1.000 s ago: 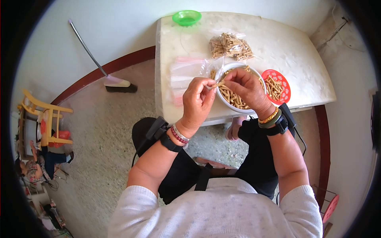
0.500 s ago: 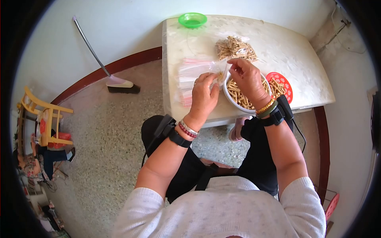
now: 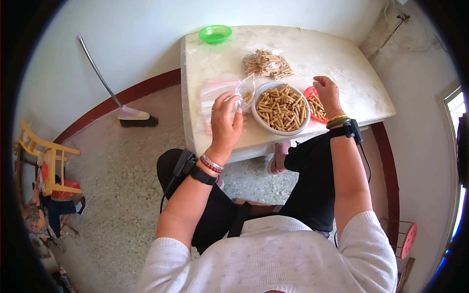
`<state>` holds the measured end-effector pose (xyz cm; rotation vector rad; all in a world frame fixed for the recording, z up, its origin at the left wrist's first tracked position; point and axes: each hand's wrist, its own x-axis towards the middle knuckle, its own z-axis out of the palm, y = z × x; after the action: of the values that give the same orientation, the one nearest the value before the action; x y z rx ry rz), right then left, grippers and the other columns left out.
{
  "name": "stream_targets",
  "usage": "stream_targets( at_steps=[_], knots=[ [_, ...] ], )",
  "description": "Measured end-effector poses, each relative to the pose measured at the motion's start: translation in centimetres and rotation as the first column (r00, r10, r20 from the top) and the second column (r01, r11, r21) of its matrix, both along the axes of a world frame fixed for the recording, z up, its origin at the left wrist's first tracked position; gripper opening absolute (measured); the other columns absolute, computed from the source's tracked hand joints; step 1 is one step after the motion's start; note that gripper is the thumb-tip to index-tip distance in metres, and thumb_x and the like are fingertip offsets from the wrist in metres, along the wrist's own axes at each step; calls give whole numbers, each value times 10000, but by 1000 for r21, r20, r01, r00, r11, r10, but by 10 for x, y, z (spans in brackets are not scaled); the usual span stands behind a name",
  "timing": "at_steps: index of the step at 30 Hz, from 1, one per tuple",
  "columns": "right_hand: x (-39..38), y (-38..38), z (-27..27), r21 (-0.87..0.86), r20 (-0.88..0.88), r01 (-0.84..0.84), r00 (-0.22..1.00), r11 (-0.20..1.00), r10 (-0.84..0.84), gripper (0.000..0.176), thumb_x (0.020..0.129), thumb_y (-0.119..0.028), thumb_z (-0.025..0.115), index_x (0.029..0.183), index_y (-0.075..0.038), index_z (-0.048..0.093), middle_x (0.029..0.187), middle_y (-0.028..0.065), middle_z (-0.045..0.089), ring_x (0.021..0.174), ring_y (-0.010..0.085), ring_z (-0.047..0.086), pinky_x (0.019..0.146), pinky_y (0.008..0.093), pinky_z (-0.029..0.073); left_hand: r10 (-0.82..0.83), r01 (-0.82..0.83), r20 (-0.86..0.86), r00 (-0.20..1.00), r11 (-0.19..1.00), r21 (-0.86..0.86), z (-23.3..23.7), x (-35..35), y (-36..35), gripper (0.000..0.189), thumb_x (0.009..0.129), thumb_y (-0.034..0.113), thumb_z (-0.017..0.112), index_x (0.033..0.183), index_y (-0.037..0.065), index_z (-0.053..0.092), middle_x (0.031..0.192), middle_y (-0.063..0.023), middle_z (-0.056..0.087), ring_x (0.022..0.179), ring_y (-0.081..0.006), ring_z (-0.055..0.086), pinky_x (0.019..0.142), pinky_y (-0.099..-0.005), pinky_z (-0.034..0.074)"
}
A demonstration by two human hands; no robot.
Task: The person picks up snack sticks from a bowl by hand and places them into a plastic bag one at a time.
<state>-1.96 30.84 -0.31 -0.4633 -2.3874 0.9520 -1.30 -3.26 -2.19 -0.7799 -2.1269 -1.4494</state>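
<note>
My left hand point(image 3: 225, 122) is closed on the edge of a clear plastic bag point(image 3: 248, 84), which stands open with a few short tan sticks visible inside. Beneath and beside it lies a stack of flat zip bags point(image 3: 209, 92) with pink-red edges. A pale round bowl point(image 3: 258, 117) full of short tan sticks point(image 3: 283, 108) sits right of the bag. My right hand point(image 3: 328, 95) is over the red perforated tray point(image 3: 309, 92), fingers curled together; whatever they hold is hidden. More sticks point(image 3: 317, 105) lie on that tray.
Behind the bowl rest filled bags of sticks point(image 3: 266, 63). At the table's far left corner is a green bowl point(image 3: 215, 34). A broom point(image 3: 134, 116) leans on the wall at left. Further left, a person sits near a wooden chair point(image 3: 51, 156). A red stool point(image 3: 409, 239) stands at right.
My right hand has moved right, from the plastic bag across the bowl to the red tray. My left hand stays at the bag. The whole view has shifted slightly.
</note>
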Motion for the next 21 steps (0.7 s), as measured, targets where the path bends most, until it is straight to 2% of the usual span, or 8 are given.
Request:
stream_targets(
  at_steps=[2, 4, 6, 8, 11, 15, 18, 21],
  knots=[
    [7, -5, -2, 43, 122, -158, 981, 986, 152, 234, 829, -158, 615, 1030, -65, 691, 845, 140, 688, 793, 241, 659, 753, 340, 520, 96, -103, -148, 984, 994, -35, 2, 5, -2, 325, 794, -22, 567, 1116, 12, 582, 1194, -179, 533, 1056, -357, 555, 910, -411, 466],
    [10, -15, -4, 171, 226, -299, 940, 939, 258, 228, 829, -87, 559, 1014, -93, 693, 1005, 194, 651, 957, 327, 633, 839, 392, 504, 91, -98, -129, 987, 994, -46, 4, 17, 1, 312, 801, -22, 557, 1108, 18, 588, 1208, -172, 531, 1067, -351, 555, 914, -406, 468],
    [12, -19, -3, 339, 350, -379, 900, 861, 259, 245, 826, -57, 536, 1014, -104, 687, 1060, 190, 620, 1034, 334, 594, 880, 407, 486, 59, -60, -33, 998, 998, -29, 5, 35, 7, 297, 807, -22, 552, 1099, 18, 594, 1209, -168, 532, 1069, -340, 560, 912, -397, 471],
    [12, -22, -12, 374, 371, -347, 906, 860, 205, 248, 825, -55, 529, 1014, -109, 681, 1060, 183, 616, 1046, 338, 584, 887, 415, 483, 56, -58, -26, 998, 994, -88, 6, 59, 15, 277, 822, -25, 537, 1086, 23, 609, 1210, -156, 536, 1064, -314, 574, 851, -365, 502],
    [11, -19, -20, 428, 392, -325, 908, 843, 151, 243, 832, -62, 520, 1015, -114, 670, 1070, 173, 608, 1062, 347, 569, 892, 428, 482, 43, -42, 113, 993, 999, -8, -1, 96, 32, 265, 838, -24, 537, 1084, 38, 614, 1189, -131, 553, 949, -216, 604, 718, -276, 515],
    [16, -16, -22, 459, 334, -300, 930, 836, 150, 218, 866, -108, 505, 1017, -114, 662, 1062, 180, 601, 1055, 359, 571, 872, 437, 493, 35, -34, 165, 986, 999, -6, -19, 122, 51, 266, 832, -27, 541, 1079, 38, 613, 1173, -121, 564, 776, -169, 589, 648, -271, 501],
    [18, -16, -28, 469, 244, -274, 954, 840, 175, 222, 878, -137, 502, 1029, -123, 664, 1042, 187, 600, 1036, 357, 583, 859, 437, 500, 21, -20, 184, 983, 1000, -7, -21, 125, 60, 263, 827, -27, 542, 1075, 31, 609, 1157, -122, 570, 746, -168, 585, 635, -270, 499],
    [13, -16, -38, 484, 300, -329, 933, 811, 199, 217, 859, -142, 521, 1017, -129, 670, 1029, 183, 601, 991, 352, 602, 851, 435, 503, 45, -44, 163, 986, 999, -12, -16, 115, 70, 271, 813, -35, 545, 1069, 30, 607, 1137, -118, 578, 732, -173, 585, 633, -275, 494]
  ],
)
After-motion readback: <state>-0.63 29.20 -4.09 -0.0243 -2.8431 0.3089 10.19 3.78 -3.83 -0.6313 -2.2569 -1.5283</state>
